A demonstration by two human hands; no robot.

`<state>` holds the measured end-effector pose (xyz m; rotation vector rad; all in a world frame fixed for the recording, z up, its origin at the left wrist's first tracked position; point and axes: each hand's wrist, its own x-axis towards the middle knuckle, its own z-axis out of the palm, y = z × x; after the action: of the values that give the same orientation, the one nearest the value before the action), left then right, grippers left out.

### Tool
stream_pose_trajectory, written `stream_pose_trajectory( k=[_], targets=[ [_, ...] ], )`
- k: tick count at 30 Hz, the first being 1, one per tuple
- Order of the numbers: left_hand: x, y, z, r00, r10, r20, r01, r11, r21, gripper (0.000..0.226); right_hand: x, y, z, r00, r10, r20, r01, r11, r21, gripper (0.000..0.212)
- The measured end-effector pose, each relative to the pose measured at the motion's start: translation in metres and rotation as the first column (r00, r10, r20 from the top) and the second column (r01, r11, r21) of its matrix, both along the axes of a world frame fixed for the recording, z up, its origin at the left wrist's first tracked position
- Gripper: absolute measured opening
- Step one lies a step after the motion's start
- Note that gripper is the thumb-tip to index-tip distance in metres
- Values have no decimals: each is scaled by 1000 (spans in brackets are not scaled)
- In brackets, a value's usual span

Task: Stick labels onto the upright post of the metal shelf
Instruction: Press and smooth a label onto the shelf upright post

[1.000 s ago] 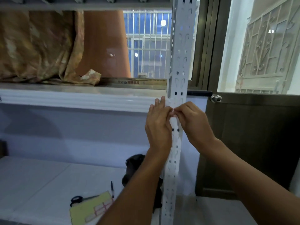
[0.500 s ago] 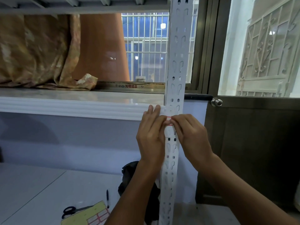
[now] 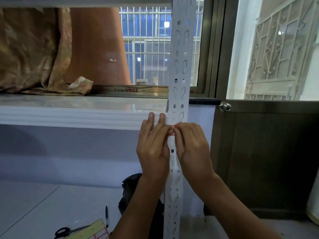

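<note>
Your left hand [image 3: 152, 147] and right hand [image 3: 191, 144] meet on the post [image 3: 179, 66], fingertips pinching a red-edged label [image 3: 173, 130] against its face, just below the shelf [image 3: 77, 116] edge. Label sheet [image 3: 98, 232] lies below.

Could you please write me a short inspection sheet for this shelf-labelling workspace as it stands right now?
Surface: white lower shelf, carrying loose items at its front.
Job's things: red-bordered label against the upright post; label sheet lies below.
Clutter: scissors, pen, black bag.
Grippers: left hand and right hand pinch the label at the post.
Cables: nothing seen.
Surroundings: barred window, brown door with knob, draped cloth.
</note>
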<state>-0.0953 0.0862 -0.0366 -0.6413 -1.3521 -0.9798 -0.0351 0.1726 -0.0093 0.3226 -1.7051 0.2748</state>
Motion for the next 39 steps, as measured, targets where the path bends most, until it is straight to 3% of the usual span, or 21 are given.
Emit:
stream_pose_trajectory(
  k=[5,8,12,17,21,25,28,31,36,39],
  targets=[
    [-7,3,-4,1000,-16,-12,16,1000,24,20,-11,-2,-9,997,-27,-71,27,1000,4,12],
    [-10,7,-5,1000,-10,-27,11,999,37,21,-17,-3,-15,998,35,-60,-41,994,-100,11],
    [-13,8,-6,999,9,-52,-7,999,35,22,-20,-1,-20,990,-116,-76,118,993,15,20],
    [-13,6,-3,998,25,-65,-22,999,39,30,-23,-3,-22,996,-48,-74,43,997,-71,18],
    [-14,4,-3,996,70,-53,-70,998,4,19,-22,-3,-19,988,-31,-153,15,995,-103,16],
    [-13,3,-1,995,92,-49,-92,996,-6,17,-20,1,-16,985,-37,-170,33,999,-29,17],
    [-11,4,0,994,95,-57,-95,995,-2,17,-17,2,-13,992,22,-126,-26,999,-32,42],
    [-12,5,-1,995,86,-43,-86,996,8,18,-13,1,-12,994,33,-109,-37,998,-40,50],
    [-10,8,1,996,84,-43,-82,996,48,22,-13,-4,-13,993,-42,-109,43,999,7,26],
    [-6,8,4,996,79,-33,-78,996,34,29,-13,-9,-13,1000,27,-1,-27,979,-202,17]
  ],
)
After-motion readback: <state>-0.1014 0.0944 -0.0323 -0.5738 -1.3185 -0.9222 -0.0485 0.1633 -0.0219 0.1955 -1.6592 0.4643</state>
